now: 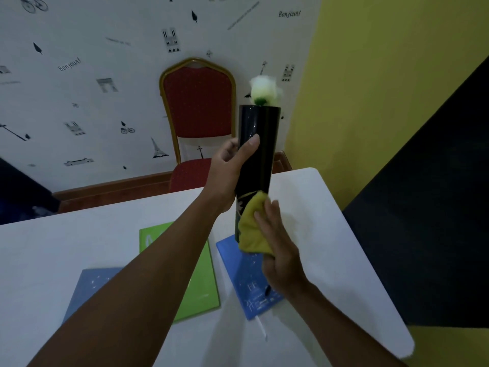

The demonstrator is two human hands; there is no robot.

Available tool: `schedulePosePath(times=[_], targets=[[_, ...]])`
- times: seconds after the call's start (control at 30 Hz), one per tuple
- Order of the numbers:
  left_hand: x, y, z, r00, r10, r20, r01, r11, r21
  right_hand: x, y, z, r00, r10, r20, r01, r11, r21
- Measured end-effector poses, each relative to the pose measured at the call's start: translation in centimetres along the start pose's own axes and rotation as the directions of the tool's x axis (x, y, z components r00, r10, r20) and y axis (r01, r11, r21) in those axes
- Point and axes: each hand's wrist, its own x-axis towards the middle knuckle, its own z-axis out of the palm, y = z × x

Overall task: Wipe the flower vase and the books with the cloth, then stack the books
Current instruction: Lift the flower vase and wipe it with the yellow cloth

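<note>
Two hands working flower vase (pixel 258 154): left hand (pixel 229 176) gripping mid-body, holding it lifted over desk (pixel 317 221), long axis near vertical. Right hand (pixel 281 250) closed on yellow cloth (pixel 252 229), pressing lower section. Next stroke likely running upward along axis.

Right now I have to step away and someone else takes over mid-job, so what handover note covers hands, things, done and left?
Left hand: grip shut round the tall glossy black vase, lifted over the white table.
Right hand: presses the yellow cloth on the vase's lower part.
Books: green book, two blue books, flat, unstacked.
Done: vase wiping under way.
Left: finish vase, wipe books, stack them.
</note>
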Motion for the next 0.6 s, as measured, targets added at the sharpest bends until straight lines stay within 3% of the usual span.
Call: schedulePosePath(times=[0.13,0.2,0.33,0.43,0.6], targets=[[-0.6,-0.7,0.3,0.986,-0.046,0.163,0.034,0.996,0.078,7.5,-0.4,-2.6,0.973,-0.017,-0.231,0.013,1.0,-0.022],[-0.7,-0.8,0.5,0.979,-0.064,0.194,0.046,0.994,0.096,10.5,-0.5,-3.8,0.959,-0.075,-0.272,0.063,0.997,-0.052],[-0.7,-0.3,1.3,0.977,-0.067,0.205,0.052,0.995,0.08,10.3,-0.6,-3.5,0.967,-0.105,-0.234,0.087,0.992,-0.088],[-0.5,0.4,1.5,0.992,-0.06,0.11,0.055,0.997,0.051,5.6,0.3,-1.7,0.986,-0.087,-0.14,0.076,0.994,-0.084],[-0.2,-0.3,2.9,0.998,-0.021,0.056,0.011,0.986,0.166,-1.1,0.9,-0.4,0.99,0.051,-0.131,-0.048,0.999,0.022]])
